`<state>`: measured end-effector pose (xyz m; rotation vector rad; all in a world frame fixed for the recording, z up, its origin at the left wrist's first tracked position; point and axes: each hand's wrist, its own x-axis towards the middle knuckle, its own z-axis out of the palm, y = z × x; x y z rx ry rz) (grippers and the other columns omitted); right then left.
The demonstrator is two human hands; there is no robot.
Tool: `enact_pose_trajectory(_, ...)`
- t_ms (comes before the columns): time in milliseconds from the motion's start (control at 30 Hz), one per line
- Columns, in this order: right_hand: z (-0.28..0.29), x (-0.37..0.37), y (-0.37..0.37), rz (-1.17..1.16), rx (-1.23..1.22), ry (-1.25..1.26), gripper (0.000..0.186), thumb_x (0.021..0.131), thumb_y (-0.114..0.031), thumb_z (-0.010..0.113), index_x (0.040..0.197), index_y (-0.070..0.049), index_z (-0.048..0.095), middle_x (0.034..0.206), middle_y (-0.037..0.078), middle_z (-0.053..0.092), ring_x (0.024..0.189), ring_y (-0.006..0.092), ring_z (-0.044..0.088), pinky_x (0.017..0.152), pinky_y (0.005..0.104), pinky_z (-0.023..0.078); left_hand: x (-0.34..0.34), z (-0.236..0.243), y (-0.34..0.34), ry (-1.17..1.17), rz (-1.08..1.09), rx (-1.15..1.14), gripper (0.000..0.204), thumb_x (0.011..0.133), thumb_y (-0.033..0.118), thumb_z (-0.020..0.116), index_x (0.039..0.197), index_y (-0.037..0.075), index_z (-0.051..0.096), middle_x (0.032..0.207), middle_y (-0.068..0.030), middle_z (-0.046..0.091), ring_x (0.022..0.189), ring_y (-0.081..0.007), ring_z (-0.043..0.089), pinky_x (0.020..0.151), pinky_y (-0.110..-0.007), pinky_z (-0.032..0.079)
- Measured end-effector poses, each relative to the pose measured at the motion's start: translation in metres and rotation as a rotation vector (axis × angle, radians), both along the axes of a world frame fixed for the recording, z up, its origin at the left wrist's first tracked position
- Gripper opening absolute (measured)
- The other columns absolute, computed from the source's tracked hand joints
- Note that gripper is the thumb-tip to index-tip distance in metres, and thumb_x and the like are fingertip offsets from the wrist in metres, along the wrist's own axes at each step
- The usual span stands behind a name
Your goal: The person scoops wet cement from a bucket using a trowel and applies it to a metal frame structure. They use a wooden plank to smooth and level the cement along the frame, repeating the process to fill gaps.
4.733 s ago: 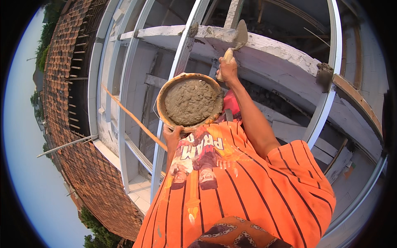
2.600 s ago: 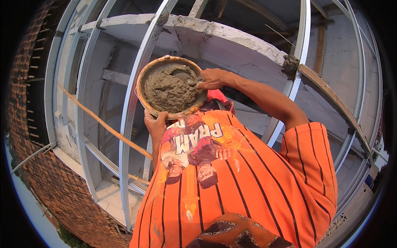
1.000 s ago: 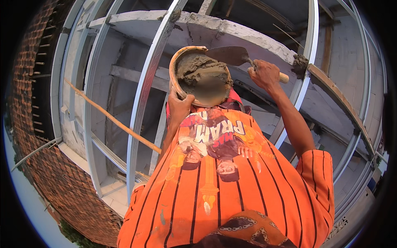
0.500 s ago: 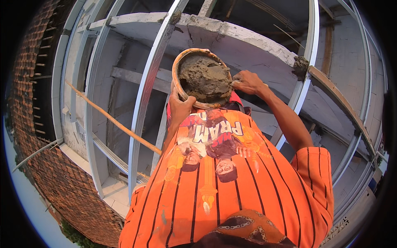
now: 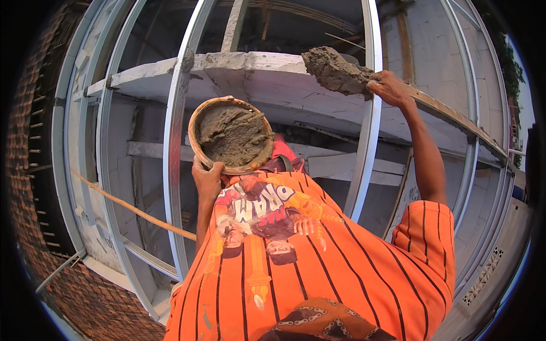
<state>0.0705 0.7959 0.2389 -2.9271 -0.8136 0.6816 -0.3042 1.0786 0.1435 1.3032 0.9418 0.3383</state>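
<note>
My left hand point(image 5: 208, 177) grips the lower left rim of a round orange bucket point(image 5: 195, 141), held tilted in front of my chest. Wet grey mortar point(image 5: 233, 133) fills much of it, its surface rough and scooped. Up at the right, my right hand point(image 5: 389, 89) is closed round the handle of a trowel point(image 5: 351, 58). A thick lump of mortar point(image 5: 333, 69) covers most of the trowel's blade. The loaded blade is over the right part of a pale block wall top point(image 5: 267, 59), beside a metal beam; whether it touches the wall I cannot tell.
Light metal beams point(image 5: 176, 131) run up through the view on both sides. A thin wooden pole point(image 5: 133, 209) slants at the left, before a tiled roof point(image 5: 96, 295). Beyond my right hand a wooden plank point(image 5: 455, 119) extends right. Walled rooms lie below the beams.
My right hand has moved from the bucket up and right, bringing out the trowel with mortar on it. The bucket now appears farther left and slightly lower, as the whole view has shifted.
</note>
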Motion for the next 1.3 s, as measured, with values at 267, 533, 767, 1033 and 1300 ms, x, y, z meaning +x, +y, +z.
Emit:
enact_pose_trajectory(267,-0.061,0.032,-0.045,0.245,-0.139,-0.593,0.020,0.080,-0.026,0.061,0.085,-0.008,0.066,0.087,0.009,0.064,0.088,0.0264,0.063,0.075,0.0426,0.049,0.000,-0.003,0.004,-0.005,-0.063,-0.021,0.027,0.073,-0.004,0.054,0.099,-0.005,0.046,0.065,-0.0099,0.056,0.039,-0.0159,0.054,0.034,-0.029,0.043)
enact_pose_trajectory(533,-0.034,0.017,-0.050,0.218,-0.131,-0.664,0.014,0.080,-0.023,0.062,0.090,-0.015,0.067,0.090,0.002,0.064,0.086,0.0211,0.063,0.075,0.0397,0.048,-0.002,-0.017,0.004,-0.026,-0.063,0.007,0.033,0.073,-0.004,0.054,0.105,-0.007,0.047,0.071,-0.0102,0.058,0.042,-0.0161,0.054,0.036,-0.028,0.044)
enact_pose_trajectory(767,0.009,0.026,-0.070,0.404,-0.127,-1.047,0.025,0.085,-0.017,0.055,0.107,-0.020,0.065,0.093,-0.003,0.064,0.091,0.0155,0.061,0.084,0.0365,0.045,0.003,-0.026,0.004,-0.127,0.004,0.038,0.033,0.073,-0.004,0.053,0.105,-0.006,0.046,0.072,-0.0118,0.057,0.040,-0.0169,0.054,0.034,-0.029,0.043)
enact_pose_trajectory(1033,-0.018,0.037,-0.112,0.470,-0.447,-0.996,0.058,0.084,-0.010,0.053,0.138,-0.030,0.043,0.113,-0.008,0.055,0.105,0.0139,0.051,0.092,0.0337,0.039,0.003,-0.002,0.006,0.008,-0.112,-0.093,0.031,0.073,-0.001,0.054,0.103,-0.007,0.049,0.075,-0.0130,0.060,0.042,-0.0180,0.056,0.038,-0.029,0.046)
enact_pose_trajectory(1300,-0.009,0.027,-0.142,0.367,-0.366,-0.946,0.055,0.083,-0.012,0.055,0.134,-0.030,0.049,0.108,-0.005,0.057,0.102,0.0146,0.052,0.091,0.0333,0.039,-0.009,-0.034,0.010,-0.043,-0.104,-0.002,0.032,0.072,0.000,0.055,0.103,-0.005,0.049,0.077,-0.0105,0.058,0.049,-0.0160,0.057,0.036,-0.028,0.044)
